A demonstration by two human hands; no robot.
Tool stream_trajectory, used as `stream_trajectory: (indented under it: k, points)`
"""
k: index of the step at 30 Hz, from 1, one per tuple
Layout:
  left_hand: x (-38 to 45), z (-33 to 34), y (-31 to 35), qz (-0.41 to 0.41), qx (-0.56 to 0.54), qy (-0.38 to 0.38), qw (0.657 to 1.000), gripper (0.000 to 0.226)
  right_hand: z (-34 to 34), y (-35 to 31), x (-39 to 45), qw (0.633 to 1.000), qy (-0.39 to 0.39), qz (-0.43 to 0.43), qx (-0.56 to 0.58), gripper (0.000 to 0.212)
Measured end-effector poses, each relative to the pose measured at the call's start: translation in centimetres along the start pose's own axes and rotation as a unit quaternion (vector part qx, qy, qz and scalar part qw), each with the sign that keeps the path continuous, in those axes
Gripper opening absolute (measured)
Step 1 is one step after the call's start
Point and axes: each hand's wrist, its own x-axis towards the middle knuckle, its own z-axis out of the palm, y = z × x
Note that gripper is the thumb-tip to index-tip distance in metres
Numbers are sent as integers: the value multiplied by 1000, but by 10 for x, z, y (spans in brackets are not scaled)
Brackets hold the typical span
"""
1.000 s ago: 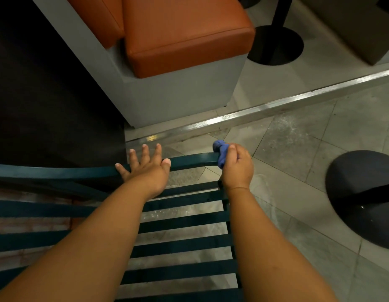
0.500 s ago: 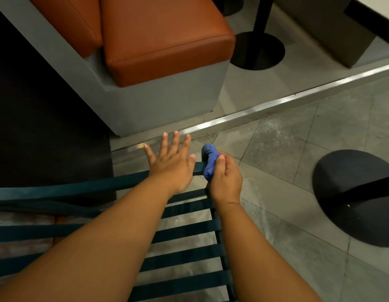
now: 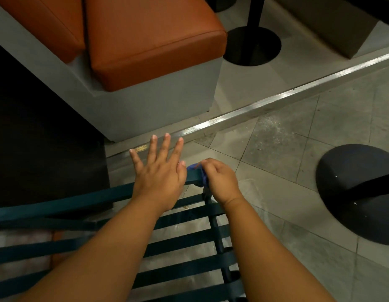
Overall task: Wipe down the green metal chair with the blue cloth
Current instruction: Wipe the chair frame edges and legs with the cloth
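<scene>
fingers (image 3: 165, 142) of the left hand (image 3: 159, 177) lie straight and spread, palm resting flat on the top rail of the green metal chair (image 3: 80, 199), released and gripping nothing. right hand (image 3: 219, 177) is clenched round the blue cloth (image 3: 200, 173), bunched at the far right corner of that rail where it bends down into the side frame; only a small fold of cloth shows past the knuckles. the chair fills the near left of the view, its slats running left to right below both forearms.

the step in hand looks like wiping the corner of the top rail. to do it well, keep the cloth wrapped round the metal so that top, edge and underside are all rubbed, and let the flat left palm steady the chair against the push. the slats and the side bar likely need the same treatment after.

an orange cushioned bench (image 3: 150, 42) stands far left, a round black table base (image 3: 252, 44) beyond it and another (image 3: 359, 192) on the tiled floor at right.
</scene>
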Motion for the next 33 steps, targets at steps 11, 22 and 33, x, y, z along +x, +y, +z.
stream_trajectory:
  k: [11, 22, 33]
  points:
    - [-1, 5, 0, -3, 3, 45, 999, 56, -26, 63, 35, 960, -110, 243, 79, 27]
    - [-1, 6, -3, 2, -7, 60, 998, 57, -21, 102, 52, 936, -104, 320, 102, 22]
    - [-2, 4, 0, 0, -3, 49, 999, 57, -33, 8, 40, 951, -100, 281, -86, 28]
